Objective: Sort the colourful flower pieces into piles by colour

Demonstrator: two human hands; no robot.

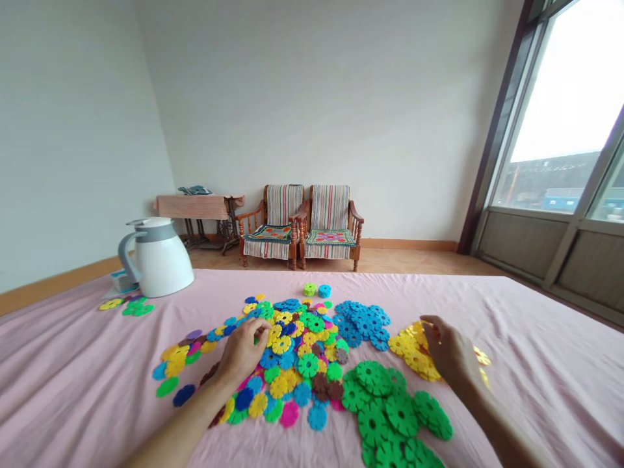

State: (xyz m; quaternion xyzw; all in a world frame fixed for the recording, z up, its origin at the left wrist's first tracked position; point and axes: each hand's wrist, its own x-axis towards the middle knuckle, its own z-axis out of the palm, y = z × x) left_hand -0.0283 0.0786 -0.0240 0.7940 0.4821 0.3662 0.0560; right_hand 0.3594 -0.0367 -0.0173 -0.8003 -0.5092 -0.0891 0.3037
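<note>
A heap of mixed-colour slotted plastic discs (308, 365), like snowflake building pieces, spreads across the pink cloth. My left hand (246, 348) is over the heap's left side, its fingers curled in with thumb and fingertips close together. Whatever they may hold is hidden. On the right, my right hand (448, 351) hovers at a pile of yellow discs (413, 351), fingers bent and a little apart, with yellow showing between them. A pile of blue discs (361, 323) lies between the heap and the yellow pile. Nearer to me is a pile of larger green discs (390, 413).
A white and grey jug (163, 260) stands at the table's far left beside a few loose discs (138, 307). Two small stacks, yellow-green (309, 290) and blue (324, 291), sit behind the heap. Beyond the pink tablecloth (531, 338) are two wooden armchairs (327, 218).
</note>
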